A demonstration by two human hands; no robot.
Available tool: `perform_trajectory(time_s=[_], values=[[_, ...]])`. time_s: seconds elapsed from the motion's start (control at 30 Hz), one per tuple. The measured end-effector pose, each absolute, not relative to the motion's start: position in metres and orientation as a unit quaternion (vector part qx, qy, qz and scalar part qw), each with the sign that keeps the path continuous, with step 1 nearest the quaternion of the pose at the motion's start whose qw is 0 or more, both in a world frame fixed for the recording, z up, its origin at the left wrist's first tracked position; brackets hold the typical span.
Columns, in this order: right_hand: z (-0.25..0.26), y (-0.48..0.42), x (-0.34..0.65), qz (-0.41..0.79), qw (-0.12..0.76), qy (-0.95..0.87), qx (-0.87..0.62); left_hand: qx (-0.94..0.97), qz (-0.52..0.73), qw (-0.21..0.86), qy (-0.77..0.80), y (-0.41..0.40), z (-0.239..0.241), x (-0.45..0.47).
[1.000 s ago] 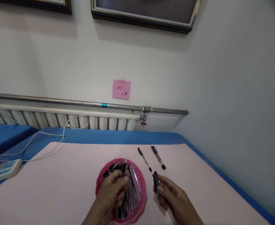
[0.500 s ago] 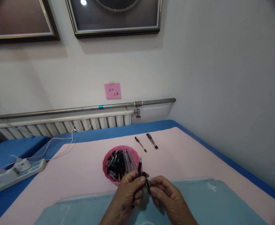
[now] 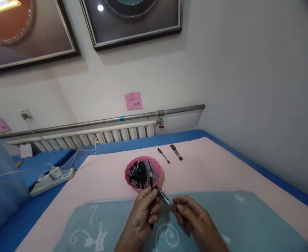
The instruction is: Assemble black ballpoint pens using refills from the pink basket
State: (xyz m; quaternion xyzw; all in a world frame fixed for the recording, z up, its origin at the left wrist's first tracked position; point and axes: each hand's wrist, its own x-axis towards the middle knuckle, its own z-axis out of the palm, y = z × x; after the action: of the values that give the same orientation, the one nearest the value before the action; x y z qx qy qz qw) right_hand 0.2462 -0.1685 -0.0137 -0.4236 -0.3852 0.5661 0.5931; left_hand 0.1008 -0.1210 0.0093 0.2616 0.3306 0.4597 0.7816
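My left hand [image 3: 142,209] is closed round an upright pen [image 3: 151,181] with a black grip, its tip pointing up. A black pen cap [image 3: 162,195] with a clear end also sticks out slantwise from between its thumb and fingers. Just right of the cap's clear end, my right hand [image 3: 192,213] has its thumb and fingers pinched together; what they hold, if anything, cannot be made out. Behind my left hand stands a pink basket [image 3: 158,162] with black caps and pale, clear pen barrels inside.
Capped pens [image 3: 176,152] lie paired near the table's far side, beside a single thin pen [image 3: 163,155]. A pink cloth [image 3: 206,168] and a teal mat [image 3: 217,213] cover the table. To the left is a power strip [image 3: 53,182] with white cables. A wall borders the right.
My right hand has moved away from the pen cap, which now points toward it with its clear end exposed. The whole view has shifted a little left and tilted.
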Motion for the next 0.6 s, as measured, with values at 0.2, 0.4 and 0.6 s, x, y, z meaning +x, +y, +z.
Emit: perform_trajectory(time_s=[0.2, 0.4, 0.6], values=[[-0.01, -0.183, 0.261, 0.55, 0.606, -0.368, -0.441, 0.19, 0.457, 0.807, 0.323, -0.127, 0.021, 0.108], [-0.025, -0.192, 0.283, 0.528, 0.589, -0.383, -0.477, 0.106, 0.411, 0.857, 0.293, -0.128, 0.04, 0.121], [-0.043, -0.198, 0.295, 0.549, 0.574, -0.375, -0.478, 0.09, 0.395, 0.88, 0.249, -0.127, 0.057, 0.136]])
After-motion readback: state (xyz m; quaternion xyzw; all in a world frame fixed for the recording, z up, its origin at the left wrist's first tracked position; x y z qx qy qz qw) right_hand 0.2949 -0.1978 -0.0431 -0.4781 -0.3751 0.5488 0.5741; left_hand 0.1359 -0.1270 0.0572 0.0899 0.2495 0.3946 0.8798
